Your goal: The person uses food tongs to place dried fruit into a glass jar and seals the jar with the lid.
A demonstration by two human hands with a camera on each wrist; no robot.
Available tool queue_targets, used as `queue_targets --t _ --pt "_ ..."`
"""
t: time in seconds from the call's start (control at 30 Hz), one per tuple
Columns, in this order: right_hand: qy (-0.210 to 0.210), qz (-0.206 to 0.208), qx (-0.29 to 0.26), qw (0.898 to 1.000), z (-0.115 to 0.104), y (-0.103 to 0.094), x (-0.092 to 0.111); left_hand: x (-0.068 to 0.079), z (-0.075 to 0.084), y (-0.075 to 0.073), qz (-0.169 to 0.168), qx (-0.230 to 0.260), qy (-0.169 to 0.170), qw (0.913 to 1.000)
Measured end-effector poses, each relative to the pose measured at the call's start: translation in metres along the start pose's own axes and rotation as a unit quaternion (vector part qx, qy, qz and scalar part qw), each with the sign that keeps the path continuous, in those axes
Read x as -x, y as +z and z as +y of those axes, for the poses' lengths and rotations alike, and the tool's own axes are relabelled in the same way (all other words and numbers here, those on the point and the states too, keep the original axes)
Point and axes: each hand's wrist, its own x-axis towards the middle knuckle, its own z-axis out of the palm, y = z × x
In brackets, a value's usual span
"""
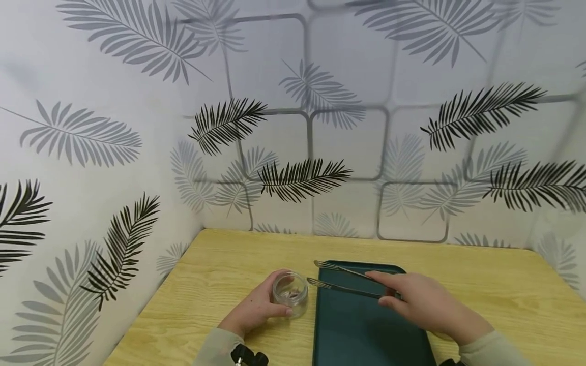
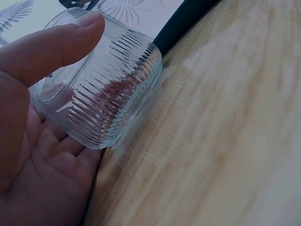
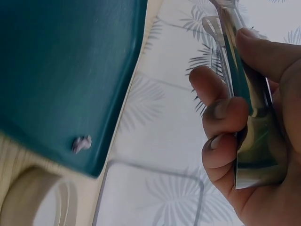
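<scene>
My left hand (image 1: 256, 309) grips a small clear glass jar (image 1: 296, 305) on the wooden table, thumb on one side and fingers round the other. Through the jar's ribbed wall, reddish bits (image 2: 115, 96) show at its bottom in the left wrist view. Metal tongs (image 1: 350, 290) are held in my right hand (image 1: 423, 302) above the dark green tray (image 1: 339, 325). Their two slotted tips are spread apart, bare, and point left toward the jar. One small purplish piece (image 3: 82, 143) lies near a tray corner in the right wrist view.
In the right wrist view, a round cream container (image 3: 26, 200) stands just off the tray's corner. The wooden tabletop (image 1: 238, 259) reaches back to a wall (image 1: 343, 213) with a leaf pattern. Another patterned wall rises along the table's left edge.
</scene>
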Motion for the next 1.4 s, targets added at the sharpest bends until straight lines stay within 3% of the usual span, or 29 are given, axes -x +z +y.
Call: queue_targets --t 0.43,0.83,1.27,1.4 --pt "0.037 0.013 0.022 0.999 0.034 -0.023 0.038 -0.007 -0.002 -0.004 0.01 -0.018 0.006 0.9998" --pt "0.121 -0.028 0.029 0.992 0.073 -0.028 0.083 0.0 0.0 0.001 0.006 -0.01 -0.004 0.9999" --pt "0.146 -0.04 0.048 0.987 0.085 -0.033 0.092 0.0 0.001 0.001 0.009 -0.011 -0.007 0.9999" --pt "0.162 -0.053 0.026 0.985 0.086 -0.029 0.091 0.001 0.0 0.002 0.008 -0.015 -0.006 0.9998"
